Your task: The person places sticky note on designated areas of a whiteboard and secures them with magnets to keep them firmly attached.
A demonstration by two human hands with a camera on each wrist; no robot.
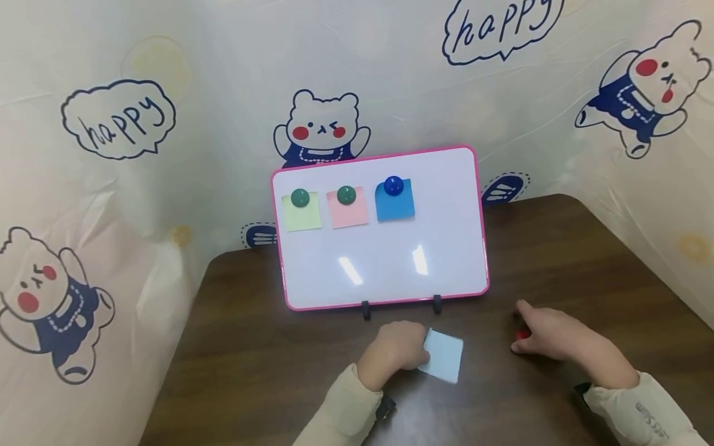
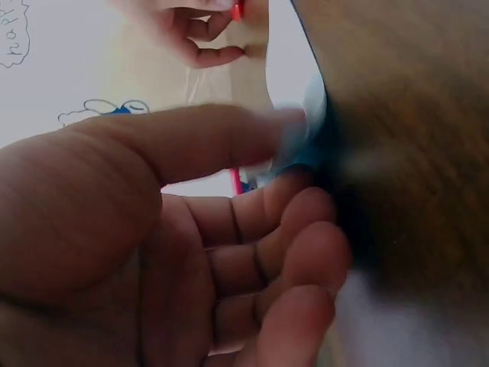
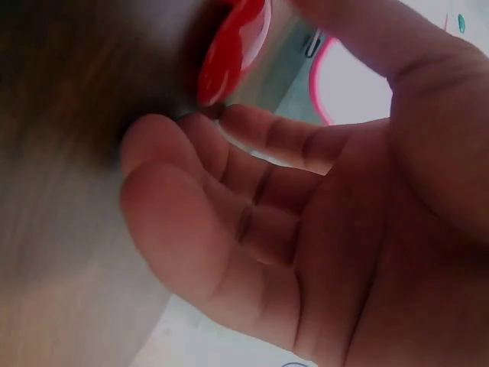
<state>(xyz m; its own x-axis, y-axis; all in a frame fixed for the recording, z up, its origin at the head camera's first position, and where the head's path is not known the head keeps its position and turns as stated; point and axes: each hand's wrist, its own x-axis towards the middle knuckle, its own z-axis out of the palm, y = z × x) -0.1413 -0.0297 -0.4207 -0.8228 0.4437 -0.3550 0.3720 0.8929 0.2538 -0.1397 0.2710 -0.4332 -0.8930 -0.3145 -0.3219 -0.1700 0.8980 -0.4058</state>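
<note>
My left hand (image 1: 393,350) pinches the edge of a light blue sticky note (image 1: 444,356) low over the table, in front of the whiteboard. The left wrist view has the note (image 2: 294,57) bending up from between thumb and fingers. To the right, my right hand (image 1: 558,334) reaches to a red magnet (image 1: 522,334) on the table, thumb and index finger spread on either side of it. In the right wrist view the glossy magnet (image 3: 235,53) sits by the fingertips, with the other fingers loosely bent.
A pink-framed whiteboard (image 1: 385,260) leans on black stand feet (image 1: 365,310). On it, green magnets hold a pale green note (image 1: 302,217) and a pink note (image 1: 348,214); a blue magnet (image 1: 393,185) holds a blue note (image 1: 395,207). Printed cloth (image 1: 223,93) surrounds the brown table (image 1: 240,347).
</note>
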